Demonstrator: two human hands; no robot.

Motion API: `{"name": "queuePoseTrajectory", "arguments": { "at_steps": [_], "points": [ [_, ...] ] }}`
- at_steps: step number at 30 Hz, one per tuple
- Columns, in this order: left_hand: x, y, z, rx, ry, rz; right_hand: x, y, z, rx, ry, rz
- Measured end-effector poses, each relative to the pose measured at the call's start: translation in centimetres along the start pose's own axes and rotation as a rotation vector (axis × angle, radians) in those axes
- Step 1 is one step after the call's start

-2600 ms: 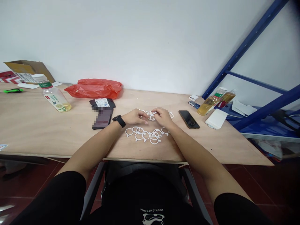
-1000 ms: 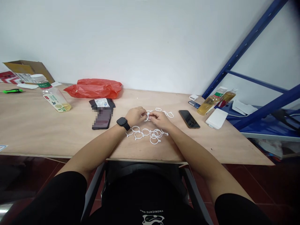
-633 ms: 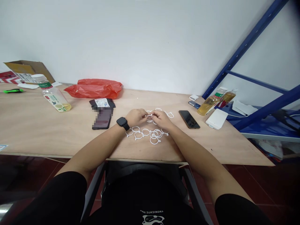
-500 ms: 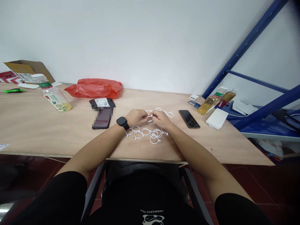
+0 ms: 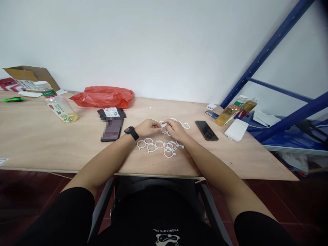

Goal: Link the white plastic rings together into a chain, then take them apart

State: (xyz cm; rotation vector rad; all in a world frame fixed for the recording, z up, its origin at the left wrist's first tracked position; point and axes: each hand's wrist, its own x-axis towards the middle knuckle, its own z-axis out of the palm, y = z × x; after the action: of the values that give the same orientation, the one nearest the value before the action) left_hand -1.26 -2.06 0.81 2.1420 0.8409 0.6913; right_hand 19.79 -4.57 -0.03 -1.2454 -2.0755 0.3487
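Observation:
My left hand (image 5: 148, 128), with a black watch (image 5: 131, 132) at its wrist, is closed in a pinch over the table. Close beside it, my right hand (image 5: 176, 130) pinches too. Between their fingertips is a white curtain ring (image 5: 164, 129), partly covered by the fingers. Several more white curtain rings (image 5: 159, 145) with small tabs lie on the near side of my hands, some overlapping. A few others (image 5: 186, 126) lie just behind and to the right of my right hand.
A wooden table (image 5: 84, 153) stands against the wall. On the left are a tilted bottle (image 5: 60, 107), a red plastic bag (image 5: 102, 96) and a dark pouch (image 5: 112, 128). To the right lie a phone (image 5: 206, 130), a white case (image 5: 236, 130) and a tea bottle (image 5: 229, 112) by a blue rack (image 5: 269, 51).
My fingertips have drawn slightly apart, showing more of the white ring between them. My left wrist has turned a little, tilting the watch. The loose rings in front lie as before.

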Motion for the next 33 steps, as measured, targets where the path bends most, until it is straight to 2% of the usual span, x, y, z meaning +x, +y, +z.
{"name": "queuePoseTrajectory", "arguments": {
  "at_steps": [3, 5, 9, 14, 17, 19, 22, 24, 26, 33],
  "points": [
    [-0.4, -1.2, -1.7, -0.046, -0.253, -0.146, 0.2, 1.1, 0.0, -0.088, 0.011, 0.025],
    [-0.7, -2.0, -2.6, -0.087, -0.348, -0.192, 0.3, 1.8, -0.1, -0.139, 0.009, 0.008],
    [-0.8, -2.9, -3.0, -0.103, -0.425, -0.198, 0.4, 2.5, -0.5, -0.251, -0.003, 0.011],
    [-0.5, -2.7, -2.3, -0.068, -0.430, -0.141, 0.3, 2.2, -0.9, -0.266, 0.055, 0.069],
    [-0.3, -2.2, -1.9, -0.013, -0.358, -0.098, 0.3, 1.7, -0.9, -0.153, 0.099, 0.024],
    [-0.1, -1.8, -1.5, 0.040, -0.194, -0.055, 0.2, 1.1, -0.8, -0.055, 0.087, 0.004],
    [0.2, -1.2, -0.4, 0.074, 0.129, -0.013, -0.1, 0.2, -0.3, 0.087, -0.028, 0.029],
    [0.4, -0.9, 0.3, 0.048, 0.243, -0.029, -0.3, -0.3, 0.1, 0.162, -0.109, 0.029],
    [0.4, -0.7, 0.8, 0.011, 0.263, -0.045, -0.4, -0.5, 0.4, 0.204, -0.135, 0.022],
    [0.2, -0.6, 1.0, -0.067, 0.168, 0.001, -0.4, -0.6, 0.3, 0.232, -0.045, 0.094]
  ]
}}
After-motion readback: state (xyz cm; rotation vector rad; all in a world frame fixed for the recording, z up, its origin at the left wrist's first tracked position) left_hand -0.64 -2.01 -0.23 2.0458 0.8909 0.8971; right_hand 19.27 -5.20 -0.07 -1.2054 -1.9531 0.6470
